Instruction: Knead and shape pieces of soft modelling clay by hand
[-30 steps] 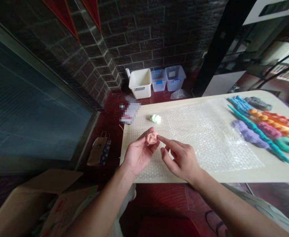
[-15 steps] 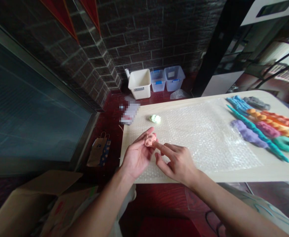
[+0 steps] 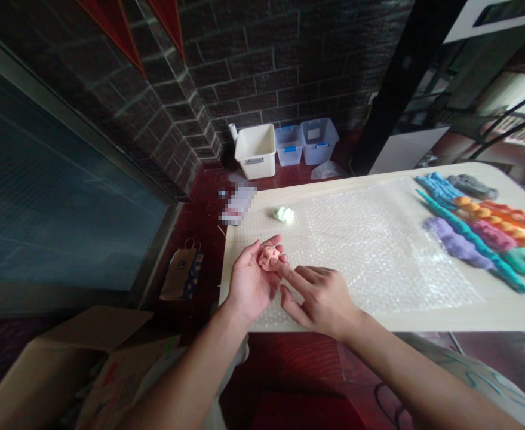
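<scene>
A dented lump of coral-pink modelling clay (image 3: 269,258) rests in my upturned left hand (image 3: 249,284), cradled at the base of its bent fingers above the near left part of the table. My right hand (image 3: 319,297) reaches in from the right, its index fingertip touching the lump's lower right side. The right thumb stands apart below, the other fingers are loosely curled, and that hand grips nothing. Just beyond my hands, a small pale green-white lump (image 3: 284,215) lies on a sheet of bubble wrap (image 3: 356,251).
The light wooden table (image 3: 316,194) carries coloured clay pieces at right: a purple lump (image 3: 457,242), a long teal roll (image 3: 472,242), a blue piece (image 3: 439,188) and several others. On the floor stand a white bin (image 3: 255,152), two clear boxes (image 3: 318,143), a paper bag (image 3: 179,275) and an open carton (image 3: 87,334).
My left hand has tipped more open, and the pink clay sits slightly lower and further left in it. The right index finger still touches the clay. The view has shifted slightly.
</scene>
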A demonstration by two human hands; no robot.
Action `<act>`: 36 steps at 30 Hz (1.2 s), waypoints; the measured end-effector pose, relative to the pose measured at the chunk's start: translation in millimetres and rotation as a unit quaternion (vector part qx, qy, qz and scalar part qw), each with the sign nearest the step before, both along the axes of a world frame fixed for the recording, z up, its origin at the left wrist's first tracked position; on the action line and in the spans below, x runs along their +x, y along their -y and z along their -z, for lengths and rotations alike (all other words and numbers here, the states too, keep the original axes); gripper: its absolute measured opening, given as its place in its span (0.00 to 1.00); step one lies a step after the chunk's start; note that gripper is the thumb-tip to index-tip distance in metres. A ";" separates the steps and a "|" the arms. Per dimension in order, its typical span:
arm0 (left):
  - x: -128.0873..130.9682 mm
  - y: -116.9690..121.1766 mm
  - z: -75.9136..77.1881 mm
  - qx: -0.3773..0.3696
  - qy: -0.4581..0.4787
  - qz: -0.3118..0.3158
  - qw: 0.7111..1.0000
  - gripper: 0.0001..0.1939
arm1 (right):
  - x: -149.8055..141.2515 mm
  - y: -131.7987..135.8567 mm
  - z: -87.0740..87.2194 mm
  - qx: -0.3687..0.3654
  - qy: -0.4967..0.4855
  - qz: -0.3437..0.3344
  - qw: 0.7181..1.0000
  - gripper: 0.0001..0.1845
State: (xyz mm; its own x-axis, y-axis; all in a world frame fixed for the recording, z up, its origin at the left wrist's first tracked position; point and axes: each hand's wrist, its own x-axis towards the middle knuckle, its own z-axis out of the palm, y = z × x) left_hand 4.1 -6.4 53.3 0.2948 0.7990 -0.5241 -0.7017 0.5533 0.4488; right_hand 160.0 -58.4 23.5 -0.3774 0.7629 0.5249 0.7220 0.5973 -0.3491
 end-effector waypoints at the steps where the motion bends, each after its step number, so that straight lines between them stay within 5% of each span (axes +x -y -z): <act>1: 0.7 1.3 -0.3 -0.001 0.000 0.001 1.000 0.15 | -1.5 -0.4 1.0 -0.009 0.012 0.003 1.000 0.24; 15: 4.0 5.3 5.6 0.017 -0.026 -0.002 1.000 0.12 | -16.3 8.6 -0.2 -0.026 0.039 -0.019 0.999 0.26; 20: -10.8 -13.7 -2.5 0.000 0.039 -0.021 0.999 0.19 | -4.6 11.7 -4.7 0.023 -0.088 -0.062 0.994 0.30; 23: -20.3 -21.6 -6.1 0.015 0.093 -0.036 0.995 0.28 | 10.5 7.2 -6.5 -0.040 -0.193 -0.018 0.980 0.25; 26: -21.5 -19.4 -5.6 0.033 0.060 -0.013 0.998 0.26 | 21.8 -2.0 -1.3 -0.129 -0.277 0.031 0.952 0.21; 28: -16.8 -13.3 -3.9 0.086 -0.006 0.004 0.996 0.21 | 24.7 -7.6 3.3 -0.229 -0.372 0.067 0.897 0.21; 30: -8.5 -4.2 -1.4 0.187 -0.108 0.020 0.976 0.22 | 24.7 -10.4 5.2 -0.340 -0.514 0.090 0.783 0.21; 33: 8.8 14.5 4.3 0.365 -0.284 0.072 0.884 0.31 | 23.8 -7.7 1.0 -0.480 -0.682 0.065 0.548 0.20; 36: 27.1 35.7 10.8 0.459 -0.392 0.145 0.784 0.38 | 26.8 -0.1 -4.7 -0.522 -0.752 -0.028 0.402 0.20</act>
